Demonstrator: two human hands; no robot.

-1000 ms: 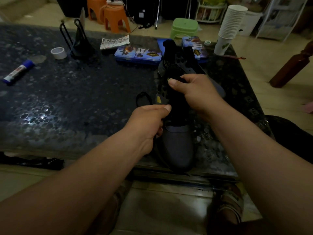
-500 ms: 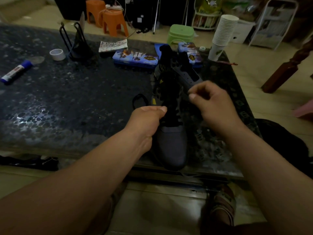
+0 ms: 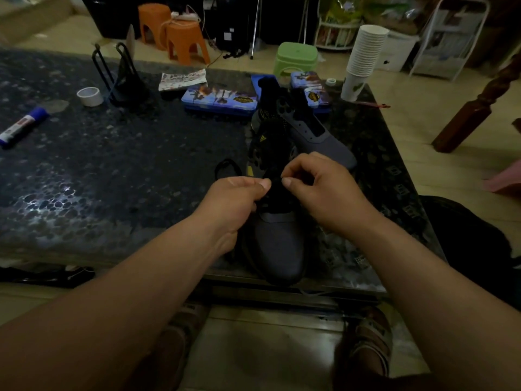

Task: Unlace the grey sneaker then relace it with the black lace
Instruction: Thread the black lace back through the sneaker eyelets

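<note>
Over the grey sneaker [image 3: 279, 249], left hand [image 3: 234, 201] and right hand [image 3: 324, 193] apparently pinch the black lace [image 3: 227, 160].

Sneaker [image 3: 277, 249] at table's [image 3: 127, 165] near edge, tins [image 3: 218, 98] behind.

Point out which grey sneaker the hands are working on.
The nearer sneaker, toe at the front edge of the table: left hand and right hand pinch its black lace. The other sneaker lies behind it, untouched, with bare eyelets.
</note>
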